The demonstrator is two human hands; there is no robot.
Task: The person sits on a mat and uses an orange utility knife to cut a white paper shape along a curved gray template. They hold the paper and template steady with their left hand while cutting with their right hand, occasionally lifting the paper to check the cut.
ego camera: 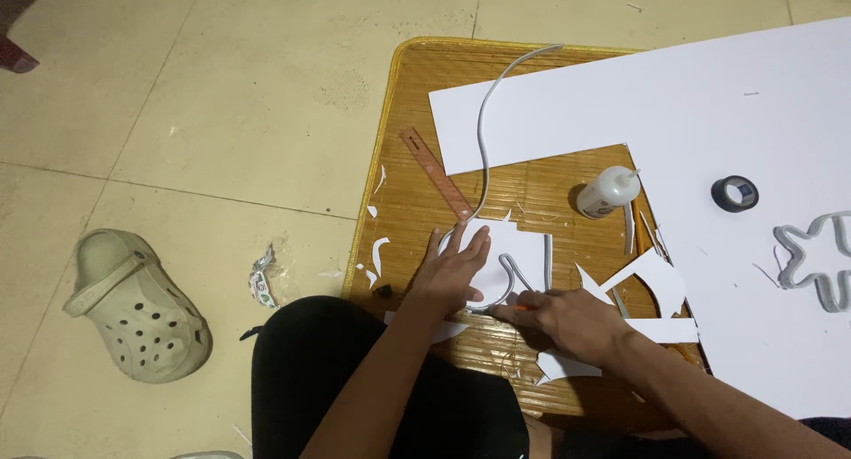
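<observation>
Here we press our left hand [452, 273] flat, fingers spread and straight, on a white card piece [510, 255] that lies on the woven bamboo mat [417, 113]. It grips nothing; it only pins the card down. Our right hand [567, 321] is curled into a loose fist just beside it, pinching something thin with an orange tip at the card's lower edge (too small for us to tell what it is). A grey flexible strip [485, 131] runs from the mat's far edge in a long curve down to the card, where it bends into a loop under our hands.

The mat is golden, ribbed in fine slats, with a bound rim. A brown ruler [434, 173] lies slanted on it near the left fingertips. A small glue bottle [607, 193], white and rounded, lies tipped on its side a little farther off. A large smooth white sheet [709, 104] covers the mat's right part, with a notch cut from it; on it sit a dark tape roll [734, 194] and a grey star-shaped outline [820, 259]. White offcuts [660, 277], jagged and curled, are scattered about. On the glossy floor tiles [222, 95] lies a pale perforated clog [133, 304].
</observation>
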